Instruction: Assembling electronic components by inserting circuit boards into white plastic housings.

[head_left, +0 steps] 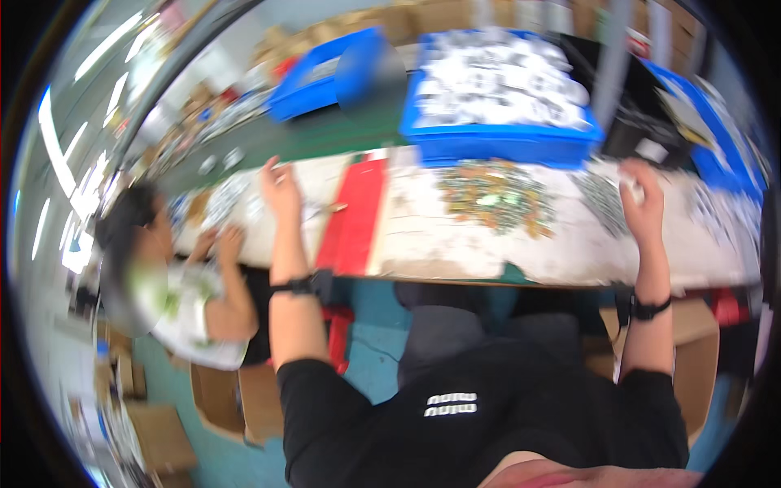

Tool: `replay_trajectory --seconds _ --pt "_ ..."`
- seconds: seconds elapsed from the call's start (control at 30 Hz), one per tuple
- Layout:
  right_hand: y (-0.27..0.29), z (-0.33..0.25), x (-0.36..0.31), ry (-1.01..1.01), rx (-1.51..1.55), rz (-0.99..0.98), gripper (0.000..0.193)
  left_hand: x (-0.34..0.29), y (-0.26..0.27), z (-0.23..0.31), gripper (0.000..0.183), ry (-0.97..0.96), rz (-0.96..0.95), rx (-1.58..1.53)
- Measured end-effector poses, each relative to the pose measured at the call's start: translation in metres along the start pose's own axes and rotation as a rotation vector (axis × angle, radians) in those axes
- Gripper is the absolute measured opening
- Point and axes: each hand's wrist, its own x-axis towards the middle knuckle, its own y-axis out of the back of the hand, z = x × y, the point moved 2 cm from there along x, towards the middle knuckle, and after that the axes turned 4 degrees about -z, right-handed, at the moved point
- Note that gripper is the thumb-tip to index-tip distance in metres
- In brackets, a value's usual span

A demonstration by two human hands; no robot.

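My left hand [281,185] is raised over the left part of the worktable, left of a red folder-like sheet [359,213]. Its fingers are loosely bent and apart, with nothing I can make out in them. On the right, my right hand [644,202] hovers beside a pile of small grey-green pieces [602,203]. Its fingers curve with a gap to the thumb, and no held thing shows. Between my hands lies a larger heap of small flat orange and green pieces [495,198]. Black bands circle both wrists. Motion blur softens the fingers.
A blue crate [504,146] full of white packets stands behind the heap. Another blue bin [305,93] sits farther left on the green surface. A co-worker [179,285] handles small items at the left. Black boxes [647,134] stand back right; cardboard boxes [687,350] stand below.
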Motion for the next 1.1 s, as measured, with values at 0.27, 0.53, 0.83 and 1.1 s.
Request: replay_trajectory --seconds 0.27,0.53,0.83,1.1 --pt "0.074 0.205 -0.025 -0.746 -0.891 -0.484 0.064 -0.073 -0.094 0.229 0.027 -0.466 -0.276 -0.169" --pt "0.072 0.156 -0.004 -0.735 -0.816 -0.136 0.066 -0.058 -0.213 0.27 0.06 -0.606 -0.36 0.641" --pt "0.065 0.161 0.006 -0.285 -0.534 0.326 0.059 -0.132 -0.2 0.285 0.039 -0.188 -0.414 -0.964" --pt "-0.034 -0.126 0.076 0.478 0.407 -0.291 0.046 -0.186 -0.215 0.234 0.06 0.592 -1.071 -1.049"
